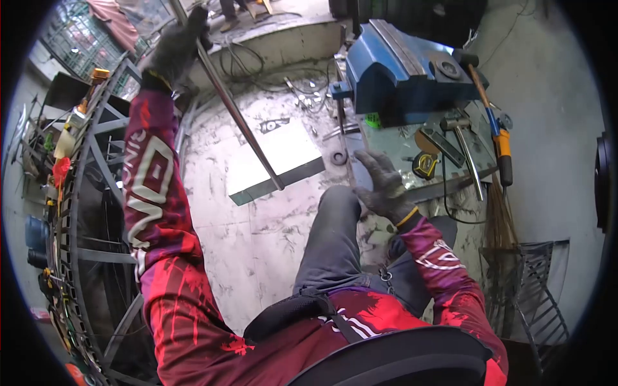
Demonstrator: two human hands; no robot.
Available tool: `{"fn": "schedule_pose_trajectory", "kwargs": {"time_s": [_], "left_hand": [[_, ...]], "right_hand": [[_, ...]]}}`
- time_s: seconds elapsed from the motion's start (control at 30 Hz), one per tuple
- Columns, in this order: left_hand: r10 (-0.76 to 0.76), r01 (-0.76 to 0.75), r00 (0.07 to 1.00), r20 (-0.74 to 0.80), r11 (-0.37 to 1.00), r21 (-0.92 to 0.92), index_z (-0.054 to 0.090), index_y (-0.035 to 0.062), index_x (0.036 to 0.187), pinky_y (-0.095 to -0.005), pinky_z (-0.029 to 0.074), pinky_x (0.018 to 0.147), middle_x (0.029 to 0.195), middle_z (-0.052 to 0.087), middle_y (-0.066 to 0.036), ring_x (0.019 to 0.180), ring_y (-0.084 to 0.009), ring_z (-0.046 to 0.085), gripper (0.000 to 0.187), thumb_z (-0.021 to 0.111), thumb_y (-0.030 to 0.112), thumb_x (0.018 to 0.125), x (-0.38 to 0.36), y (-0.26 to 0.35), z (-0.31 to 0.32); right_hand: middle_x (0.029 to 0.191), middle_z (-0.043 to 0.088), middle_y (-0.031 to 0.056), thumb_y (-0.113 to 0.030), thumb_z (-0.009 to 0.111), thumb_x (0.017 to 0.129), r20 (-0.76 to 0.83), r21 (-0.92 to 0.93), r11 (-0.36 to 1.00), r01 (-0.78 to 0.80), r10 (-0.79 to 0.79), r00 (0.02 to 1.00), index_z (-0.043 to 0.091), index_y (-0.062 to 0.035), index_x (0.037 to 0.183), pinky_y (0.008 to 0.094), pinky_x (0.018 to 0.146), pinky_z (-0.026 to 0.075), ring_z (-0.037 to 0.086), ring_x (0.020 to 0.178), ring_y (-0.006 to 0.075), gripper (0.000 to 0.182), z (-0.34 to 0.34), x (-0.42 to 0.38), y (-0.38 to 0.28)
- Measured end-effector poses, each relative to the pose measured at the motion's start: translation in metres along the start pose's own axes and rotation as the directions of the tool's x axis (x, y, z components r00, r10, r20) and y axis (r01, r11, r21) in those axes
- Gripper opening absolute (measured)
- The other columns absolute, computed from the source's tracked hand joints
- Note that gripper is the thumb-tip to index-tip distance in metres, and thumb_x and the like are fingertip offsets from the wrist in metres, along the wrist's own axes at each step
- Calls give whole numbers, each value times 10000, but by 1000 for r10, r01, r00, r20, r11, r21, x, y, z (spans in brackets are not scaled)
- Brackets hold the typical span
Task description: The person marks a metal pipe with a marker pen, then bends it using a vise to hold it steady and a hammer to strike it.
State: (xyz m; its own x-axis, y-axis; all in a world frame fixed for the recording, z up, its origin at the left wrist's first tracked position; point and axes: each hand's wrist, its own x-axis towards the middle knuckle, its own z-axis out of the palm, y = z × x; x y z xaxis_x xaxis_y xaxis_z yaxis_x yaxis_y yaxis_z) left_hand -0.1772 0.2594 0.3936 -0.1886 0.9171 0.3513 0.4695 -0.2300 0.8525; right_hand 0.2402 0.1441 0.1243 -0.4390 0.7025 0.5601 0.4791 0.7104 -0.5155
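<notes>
My left hand (pixel 175 56), in a dark work glove, is raised at the upper left and closed around a long metal rod (pixel 239 119). The rod slants down to the right, and its lower end overlaps the front edge of a pale rectangular block (pixel 277 161) on the floor. My right hand (pixel 384 186), in a grey glove, is beside the workbench edge above my knee. Its fingers are apart, and no held object shows. A tape measure (pixel 425 165) lies on the bench (pixel 402 145) close to that hand.
A blue bench vise (pixel 405 71) stands on the bench with a metal ring (pixel 449 69) on top. A hammer (pixel 462 148) and an orange-handled tool (pixel 502 151) lie to the right. Metal shelving (pixel 103 254) runs along the left. Cables (pixel 241 61) and small metal parts (pixel 306 96) lie behind the block.
</notes>
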Motion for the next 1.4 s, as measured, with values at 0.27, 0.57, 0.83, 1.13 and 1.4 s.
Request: {"fn": "schedule_pose_trajectory", "kwargs": {"time_s": [0.27,0.57,0.83,1.13,1.4], "left_hand": [[630,-550,674,386,79,832,697,32,1069,-319,522,588,885,696,-47,698,-154,619,512,433,471,1075,0,213,-48],[673,-804,490,554,103,586,661,60,1071,-326,509,565,876,684,-69,676,-157,615,318,447,295,1088,104,232,-29],[187,-71,945,267,917,-392,685,47,1175,-226,474,651,982,671,-18,828,-90,614,350,730,331,977,131,148,87],[284,-173,883,373,937,-303,582,84,1234,-257,506,681,893,610,11,784,-84,600,381,739,273,943,-44,123,183],[245,-44,799,550,934,-353,448,28,1493,-285,530,724,962,610,-58,809,-126,609,632,723,195,949,-111,114,203]], "right_hand": [[1513,458,198,-311,963,609,-203,52,959,278,-262,943,341,-121,1566,499,1170,395,436,1418,421,1157,-22,79,-20],[1173,567,96,-296,1023,586,-199,429,808,403,-351,915,519,-83,1199,409,1042,459,561,1171,253,822,-107,95,-24],[1168,585,94,-219,1009,502,-238,596,786,161,-19,971,531,-71,1247,463,1067,460,585,1199,286,897,-127,38,-27],[1128,624,82,-278,1008,522,-299,467,884,10,147,943,554,-74,1252,379,935,523,622,1066,216,884,-146,16,-19],[1140,633,62,-274,998,514,-344,531,847,-41,259,902,561,-55,1290,368,924,524,620,1045,200,917,-152,5,-11]]}}
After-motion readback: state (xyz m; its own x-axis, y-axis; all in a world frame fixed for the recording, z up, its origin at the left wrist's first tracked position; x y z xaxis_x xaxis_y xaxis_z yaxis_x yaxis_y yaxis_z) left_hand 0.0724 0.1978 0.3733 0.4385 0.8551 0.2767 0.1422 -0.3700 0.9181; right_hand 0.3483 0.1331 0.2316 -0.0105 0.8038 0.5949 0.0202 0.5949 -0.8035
